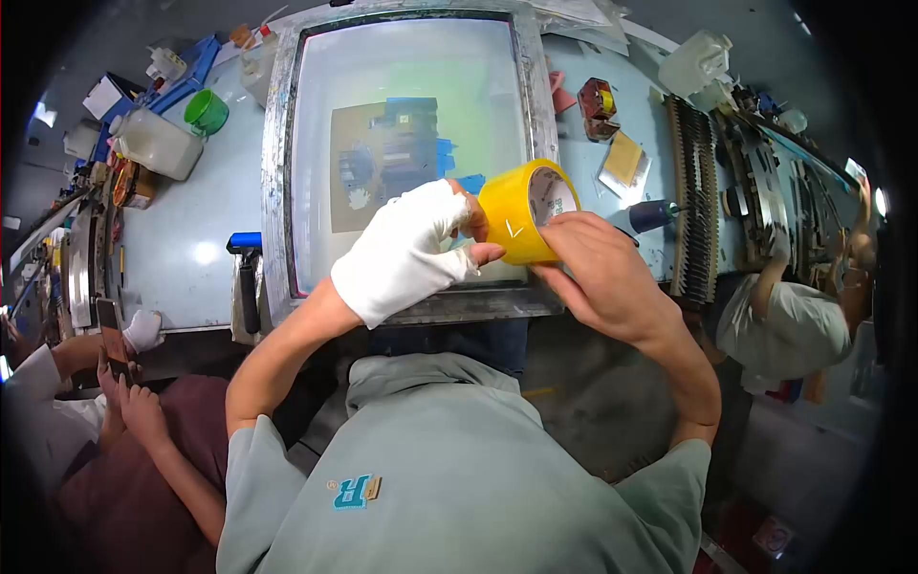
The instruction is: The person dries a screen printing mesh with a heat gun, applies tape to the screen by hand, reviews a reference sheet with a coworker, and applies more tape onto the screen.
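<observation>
A wide roll of yellow packing tape [512, 212] is held up over the near right part of a framed printing screen [277, 191]. My right hand [607, 277] grips the roll from the right, fingers at its open core and thumb underneath. On the other side my left hand [406, 244], in a white glove with bare fingertips, closes its thumb and fingers on the roll's left edge. Whether a loose tape end is pinched there I cannot make out. Below the hands, the screen's mesh shows a grey-brown rectangle [346, 206] with blue patches [411, 143].
A blue-and-black tool [246, 273] lies left of the frame. Farther left are a white jug [158, 142] and a green cup [207, 112]. A red tape dispenser [599, 108] and dark bottle [652, 215] are at right. One person holds a phone [113, 335] at lower left.
</observation>
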`<action>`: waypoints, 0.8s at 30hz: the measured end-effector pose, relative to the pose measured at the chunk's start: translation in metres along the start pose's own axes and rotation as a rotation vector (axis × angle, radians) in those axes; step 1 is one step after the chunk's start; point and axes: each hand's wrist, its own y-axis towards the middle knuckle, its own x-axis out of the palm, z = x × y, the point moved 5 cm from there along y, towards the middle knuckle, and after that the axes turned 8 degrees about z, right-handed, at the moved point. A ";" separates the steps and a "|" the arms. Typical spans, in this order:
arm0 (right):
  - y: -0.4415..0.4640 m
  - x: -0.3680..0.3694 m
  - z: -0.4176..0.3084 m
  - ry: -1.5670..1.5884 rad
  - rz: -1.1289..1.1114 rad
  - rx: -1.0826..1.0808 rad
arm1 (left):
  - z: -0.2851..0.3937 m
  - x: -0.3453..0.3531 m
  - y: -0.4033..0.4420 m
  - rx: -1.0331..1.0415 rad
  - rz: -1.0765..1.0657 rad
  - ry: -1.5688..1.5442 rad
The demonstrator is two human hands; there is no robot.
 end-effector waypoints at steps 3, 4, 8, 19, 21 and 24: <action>0.016 0.005 0.006 0.060 -0.032 0.040 | -0.009 -0.012 0.004 0.117 -0.005 0.039; 0.020 0.006 0.009 0.090 -0.036 0.054 | -0.010 -0.015 0.007 0.143 0.028 0.038; 0.030 0.011 0.016 0.152 -0.085 0.253 | -0.007 -0.031 0.006 0.195 0.015 0.068; 0.054 0.005 0.016 0.378 -0.168 0.396 | -0.015 -0.054 -0.001 0.122 0.029 0.113; 0.047 0.011 0.013 0.398 -0.189 0.370 | -0.019 -0.050 -0.008 0.056 -0.009 0.144; 0.037 0.025 0.012 0.387 -0.165 0.342 | -0.027 -0.036 -0.016 -0.092 -0.057 0.190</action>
